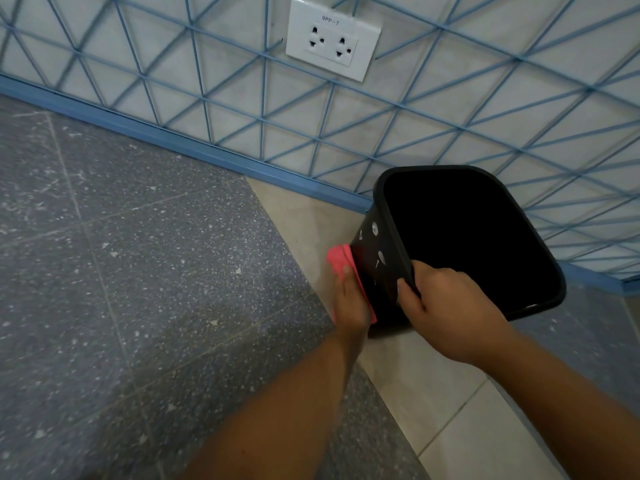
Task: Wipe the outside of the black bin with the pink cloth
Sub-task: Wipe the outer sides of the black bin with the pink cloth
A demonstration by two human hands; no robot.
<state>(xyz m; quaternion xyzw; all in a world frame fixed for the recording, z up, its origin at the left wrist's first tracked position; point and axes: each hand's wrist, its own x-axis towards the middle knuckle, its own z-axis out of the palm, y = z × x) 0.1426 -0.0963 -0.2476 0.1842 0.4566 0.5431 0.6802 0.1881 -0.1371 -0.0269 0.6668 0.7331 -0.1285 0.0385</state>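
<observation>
The black bin (460, 237) stands on the floor (138, 271) near the wall's foot, the right hand (446, 306) gripping its rim. The left hand (349, 299) presses the pink cloth (341, 259) flat against its side. Pushing hard could tip or slide the light bin.

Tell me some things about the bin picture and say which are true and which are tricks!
1. The left hand presses a pink cloth against the side of the black plastic bin. True.
2. The right hand lies flat on the floor. False: it grips the bin's rim.
3. The bin has a lid on it. False: its top is open.
4. A white double wall socket sits above the bin. True.
5. The bin stands on a table. False: it is on the tiled floor.
</observation>
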